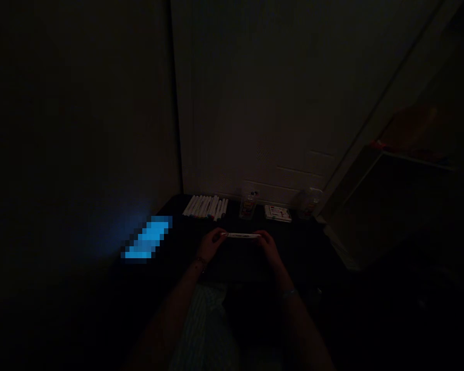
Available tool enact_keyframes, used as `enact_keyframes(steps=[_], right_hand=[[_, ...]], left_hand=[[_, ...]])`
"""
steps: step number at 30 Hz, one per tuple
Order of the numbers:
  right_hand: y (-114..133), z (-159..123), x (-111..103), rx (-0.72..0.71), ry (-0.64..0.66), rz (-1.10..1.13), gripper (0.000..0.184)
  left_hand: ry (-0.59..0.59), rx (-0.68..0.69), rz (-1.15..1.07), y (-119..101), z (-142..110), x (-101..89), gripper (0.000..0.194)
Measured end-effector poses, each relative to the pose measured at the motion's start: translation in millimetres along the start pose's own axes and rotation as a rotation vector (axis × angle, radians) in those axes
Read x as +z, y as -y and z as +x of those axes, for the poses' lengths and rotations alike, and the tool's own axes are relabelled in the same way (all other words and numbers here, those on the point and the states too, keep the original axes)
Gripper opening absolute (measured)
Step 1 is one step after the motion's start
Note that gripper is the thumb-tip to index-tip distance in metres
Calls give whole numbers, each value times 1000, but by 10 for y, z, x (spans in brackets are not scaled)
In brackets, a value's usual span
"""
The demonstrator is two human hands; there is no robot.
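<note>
The room is very dark. Both hands hold one white marker (242, 236) level above a dark table (232, 257). My left hand (211, 245) is closed on its left end, and my right hand (268, 246) is closed on its right end. A row of several white markers (205, 206) lies side by side at the table's far edge, beyond my hands.
A glowing blue screen (149, 239) lies at the table's left. A small jar (248, 204), a flat printed pack (278, 213) and a clear bottle (310, 202) stand by the back wall. A dark cabinet (390, 206) rises on the right.
</note>
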State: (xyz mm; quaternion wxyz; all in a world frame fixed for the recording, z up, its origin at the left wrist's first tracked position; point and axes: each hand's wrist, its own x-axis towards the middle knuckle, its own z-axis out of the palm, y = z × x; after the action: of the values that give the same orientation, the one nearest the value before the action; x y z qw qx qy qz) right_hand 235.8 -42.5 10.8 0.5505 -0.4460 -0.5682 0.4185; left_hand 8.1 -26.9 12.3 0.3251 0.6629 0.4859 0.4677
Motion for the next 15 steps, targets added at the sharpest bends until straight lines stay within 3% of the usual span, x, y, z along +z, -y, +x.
enact_keyframes(steps=[15], right_hand=[[-8,-3,-11,-34,8,9,24]], left_hand=[[-24,-22,17,38,13,12,35]])
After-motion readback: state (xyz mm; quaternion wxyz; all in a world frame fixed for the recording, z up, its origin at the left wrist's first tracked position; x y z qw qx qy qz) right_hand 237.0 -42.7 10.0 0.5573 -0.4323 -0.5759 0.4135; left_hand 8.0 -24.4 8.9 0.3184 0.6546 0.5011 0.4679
